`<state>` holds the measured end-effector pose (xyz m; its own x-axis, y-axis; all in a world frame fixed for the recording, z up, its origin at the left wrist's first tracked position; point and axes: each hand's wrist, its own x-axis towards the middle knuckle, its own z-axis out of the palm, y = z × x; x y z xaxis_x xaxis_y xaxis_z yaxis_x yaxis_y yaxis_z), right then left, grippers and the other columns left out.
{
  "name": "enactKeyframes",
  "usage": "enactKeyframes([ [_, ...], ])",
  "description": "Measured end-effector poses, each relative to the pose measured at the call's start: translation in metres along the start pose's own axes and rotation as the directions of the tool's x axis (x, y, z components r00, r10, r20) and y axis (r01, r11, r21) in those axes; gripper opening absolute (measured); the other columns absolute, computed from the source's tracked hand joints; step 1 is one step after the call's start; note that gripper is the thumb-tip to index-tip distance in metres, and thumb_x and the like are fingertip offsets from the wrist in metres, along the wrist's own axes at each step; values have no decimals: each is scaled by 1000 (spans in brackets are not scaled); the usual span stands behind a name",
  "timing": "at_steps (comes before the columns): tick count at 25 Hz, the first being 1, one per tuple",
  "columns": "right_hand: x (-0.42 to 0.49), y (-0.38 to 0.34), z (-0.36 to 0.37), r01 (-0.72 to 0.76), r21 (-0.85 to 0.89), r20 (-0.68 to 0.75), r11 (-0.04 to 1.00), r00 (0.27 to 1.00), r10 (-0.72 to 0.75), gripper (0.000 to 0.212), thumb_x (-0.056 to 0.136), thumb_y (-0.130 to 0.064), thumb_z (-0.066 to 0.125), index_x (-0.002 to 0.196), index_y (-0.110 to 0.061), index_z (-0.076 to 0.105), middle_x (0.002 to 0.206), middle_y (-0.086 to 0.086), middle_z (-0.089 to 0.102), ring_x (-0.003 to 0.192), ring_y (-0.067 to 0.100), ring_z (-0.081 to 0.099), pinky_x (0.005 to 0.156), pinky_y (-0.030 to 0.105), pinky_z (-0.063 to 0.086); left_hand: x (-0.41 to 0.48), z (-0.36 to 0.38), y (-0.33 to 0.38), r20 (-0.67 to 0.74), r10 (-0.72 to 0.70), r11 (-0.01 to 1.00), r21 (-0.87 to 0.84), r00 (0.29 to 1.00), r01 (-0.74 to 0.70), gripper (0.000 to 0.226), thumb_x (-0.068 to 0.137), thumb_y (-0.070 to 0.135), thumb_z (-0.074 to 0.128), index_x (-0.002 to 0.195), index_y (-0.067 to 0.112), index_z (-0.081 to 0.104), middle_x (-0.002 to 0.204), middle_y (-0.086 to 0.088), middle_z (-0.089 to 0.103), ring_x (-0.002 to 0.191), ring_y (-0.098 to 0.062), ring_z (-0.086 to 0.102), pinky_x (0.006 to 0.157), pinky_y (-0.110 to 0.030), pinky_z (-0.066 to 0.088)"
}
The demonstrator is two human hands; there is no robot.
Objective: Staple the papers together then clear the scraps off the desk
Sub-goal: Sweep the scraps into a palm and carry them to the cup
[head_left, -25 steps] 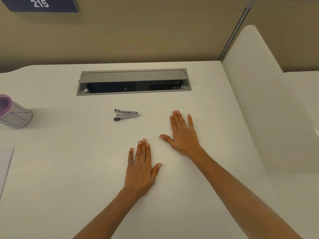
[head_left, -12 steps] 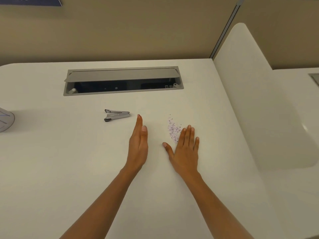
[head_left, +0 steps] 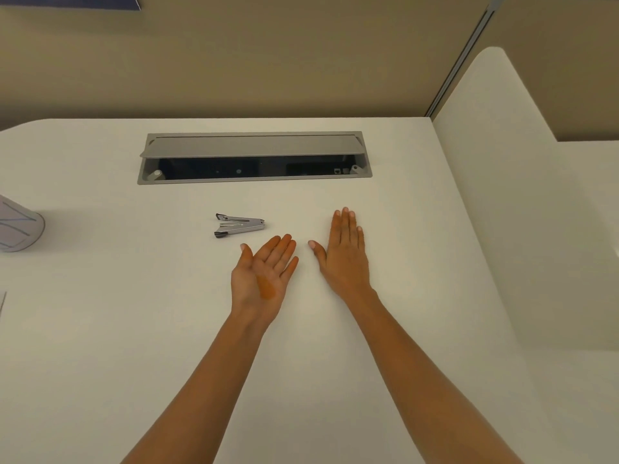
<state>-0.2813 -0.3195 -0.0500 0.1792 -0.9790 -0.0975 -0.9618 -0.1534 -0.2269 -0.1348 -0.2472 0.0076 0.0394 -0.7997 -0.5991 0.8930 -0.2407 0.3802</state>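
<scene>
- Scraps are not made out anywhere on the worktop [head_left: 100, 363]; any left may be hidden beneath the right hand [head_left: 345, 259], which is laid flat, palm down, fingers straight, gripping nothing.
- Left hand [head_left: 263, 279] is held palm up just beside it, fingers relaxed, nothing visibly in it.
- Stapler [head_left: 239, 225] lies untouched just beyond the left hand.
- Papers [head_left: 1, 306] are seen only as an edge at far left; stapling is judged done, clearing near its end.
</scene>
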Motion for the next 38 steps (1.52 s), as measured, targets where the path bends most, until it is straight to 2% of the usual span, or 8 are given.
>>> enactKeyframes([
  [4,3,2,-1,161,-4,20,987,987,-161,57,104,-36,29,153,-11,15,162,11,9,150,27,3,118,36,0,0,-7,0,8,-41,994,-105,999,41,64,103,47,23,141,0,43,138,-18,57,130,-31,52,115,-45,34],
  [8,-16,14,3,245,44,-99,969,966,-240,44,100,-15,44,140,2,43,149,19,40,141,33,34,113,44,33,2,-11,-5,26,-67,985,-158,997,70,63,104,44,23,140,-2,43,138,-20,57,131,-33,52,114,-45,35],
  [12,-41,25,1,285,35,-66,958,957,-283,48,97,-4,46,143,2,36,154,15,33,145,29,26,112,32,26,4,-11,-8,44,-79,980,-181,996,85,61,104,42,23,140,-3,44,138,-22,56,131,-34,51,115,-45,34],
  [16,-61,32,-1,298,41,-63,954,953,-295,70,71,23,59,137,3,48,147,16,45,137,32,40,83,32,57,5,-11,-10,59,-96,971,-213,994,107,59,104,39,23,139,-4,44,138,-23,55,132,-35,50,115,-45,34],
  [26,-56,41,-12,380,-128,-329,916,855,-401,37,57,17,72,86,-6,71,91,3,71,74,23,60,39,23,44,9,-9,-19,86,-123,966,-218,989,139,57,105,36,24,138,-4,46,137,-23,56,131,-35,51,115,-45,34],
  [31,-52,36,-12,210,235,-374,949,921,-111,31,70,17,65,92,-4,75,93,6,74,81,26,66,65,28,56,10,-8,-23,98,-129,965,-218,987,147,51,103,28,26,136,-4,49,135,-23,58,129,-34,52,114,-44,36],
  [34,-48,31,-24,-142,705,-103,695,949,297,22,85,3,61,96,-9,76,98,3,75,92,17,68,83,21,52,10,-7,-26,100,-133,967,-206,986,151,50,103,26,27,134,-4,51,134,-22,59,129,-34,54,113,-44,37],
  [38,-42,30,-43,-362,862,250,354,912,325,16,84,-4,69,94,-13,77,95,4,76,90,19,70,83,26,56,12,-7,-29,86,-138,968,-201,987,152,50,102,25,26,135,-2,51,134,-20,60,127,-32,56,112,-42,38],
])
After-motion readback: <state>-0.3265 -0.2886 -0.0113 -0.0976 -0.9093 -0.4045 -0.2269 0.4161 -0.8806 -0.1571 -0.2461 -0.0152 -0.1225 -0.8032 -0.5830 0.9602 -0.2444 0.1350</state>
